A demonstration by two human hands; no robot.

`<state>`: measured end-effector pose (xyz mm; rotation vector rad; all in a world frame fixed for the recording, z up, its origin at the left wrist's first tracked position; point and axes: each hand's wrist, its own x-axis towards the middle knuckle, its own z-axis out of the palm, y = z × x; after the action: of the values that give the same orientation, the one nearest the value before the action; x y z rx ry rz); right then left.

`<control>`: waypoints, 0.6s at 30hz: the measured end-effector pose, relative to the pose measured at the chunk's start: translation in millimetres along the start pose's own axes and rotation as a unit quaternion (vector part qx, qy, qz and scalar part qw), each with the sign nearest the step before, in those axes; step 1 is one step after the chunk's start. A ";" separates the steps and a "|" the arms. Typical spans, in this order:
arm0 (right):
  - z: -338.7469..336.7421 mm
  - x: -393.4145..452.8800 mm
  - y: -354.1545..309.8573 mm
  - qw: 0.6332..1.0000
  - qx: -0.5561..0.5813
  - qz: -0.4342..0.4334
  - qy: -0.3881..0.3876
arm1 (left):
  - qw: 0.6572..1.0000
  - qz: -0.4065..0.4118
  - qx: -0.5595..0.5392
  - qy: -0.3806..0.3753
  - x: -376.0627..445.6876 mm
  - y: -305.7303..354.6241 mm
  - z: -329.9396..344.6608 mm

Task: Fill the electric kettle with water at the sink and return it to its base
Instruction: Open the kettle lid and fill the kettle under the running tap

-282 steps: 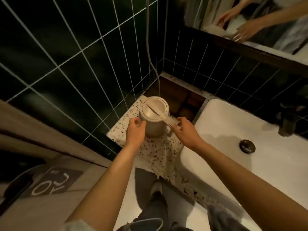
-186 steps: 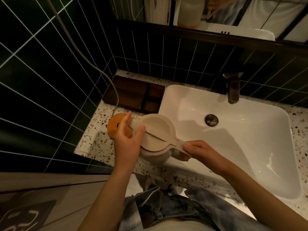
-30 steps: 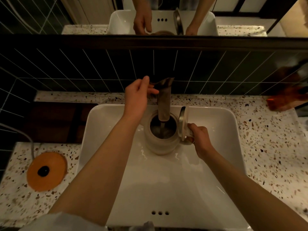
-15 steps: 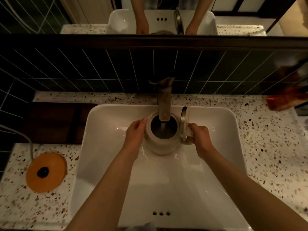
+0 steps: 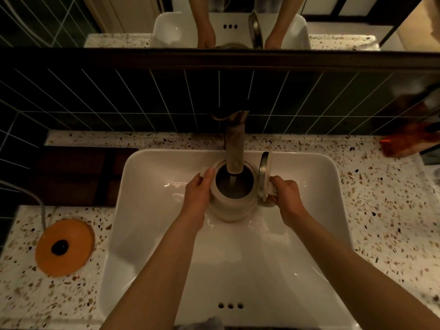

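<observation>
The cream electric kettle (image 5: 232, 206) stands in the white sink (image 5: 152, 210) right under the faucet (image 5: 234, 144), its lid (image 5: 264, 178) flipped up on the right. A thin stream of water runs from the spout into the kettle's dark mouth. My left hand (image 5: 198, 194) is pressed against the kettle's left side, thumb near the spout lip. My right hand (image 5: 284, 196) grips the handle on the right. The round orange base (image 5: 64, 246) with a black centre lies on the counter to the left of the sink.
A grey cord (image 5: 40, 206) runs from the base up the left wall. A dark wooden recess (image 5: 78, 175) sits behind the base. An orange-red object (image 5: 404, 141) lies at the back right of the speckled counter (image 5: 381, 210). A mirror (image 5: 238, 20) hangs above dark tiles.
My left hand came down from the faucet lever to the kettle's left side. Water keeps running into the kettle. My right hand has stayed on the handle.
</observation>
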<state>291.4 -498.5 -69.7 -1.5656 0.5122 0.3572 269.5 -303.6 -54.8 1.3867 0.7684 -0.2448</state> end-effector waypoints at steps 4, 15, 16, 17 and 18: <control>-0.6 1.2 0.7 1.000 -0.009 0.002 0.002 | 1.000 0.002 -0.002 -0.006 0.3 0.7 -0.3; 0.3 0.6 -0.4 1.000 -0.026 0.004 0.003 | 1.000 0.001 -0.001 -0.019 0.9 2.5 -2.5; 0.3 0.7 -0.4 1.000 -0.027 0.005 0.005 | 1.000 0.002 -0.001 -0.022 0.6 2.7 -2.7; 0.2 0.8 -0.2 1.000 -0.028 0.005 0.006 | 1.000 0.002 0.001 -0.023 0.8 2.6 -3.0; 0.1 0.3 -0.6 1.000 -0.027 0.005 0.005 | 1.000 0.002 0.002 -0.024 0.8 2.5 -3.1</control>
<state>292.0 -498.4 -69.4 -1.6186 0.5234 0.3738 270.5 -300.0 -53.3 1.3816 0.7258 -0.2743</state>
